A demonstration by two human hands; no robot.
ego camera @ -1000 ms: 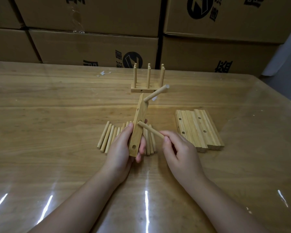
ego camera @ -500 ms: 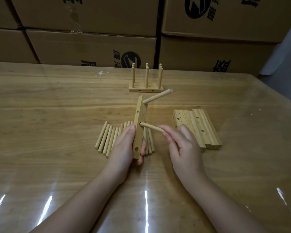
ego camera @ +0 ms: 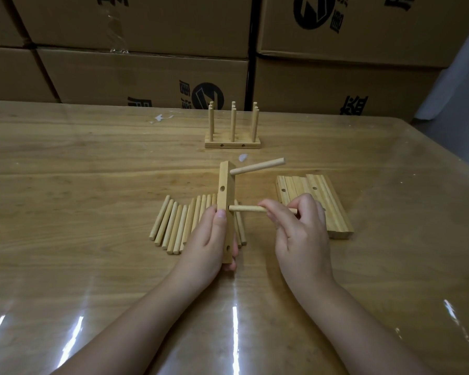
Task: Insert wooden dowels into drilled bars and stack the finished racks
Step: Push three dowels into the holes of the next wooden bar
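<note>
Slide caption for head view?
Left hand grips bar with first dowel fitted; right hand pinches second dowel at its side.

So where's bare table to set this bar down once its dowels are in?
Widest bare stretch: the table left of the finished racks and beyond the loose dowels. Also bare right of the racks, behind the drilled bars. Crowded: the middle, where the left hand holds the bar between dowels and bars.

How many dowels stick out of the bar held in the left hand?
2. One dowel sticks out near the far end of the bar; the second dowel meets the bar's middle, pinched by the right hand. None seems hidden.
</note>
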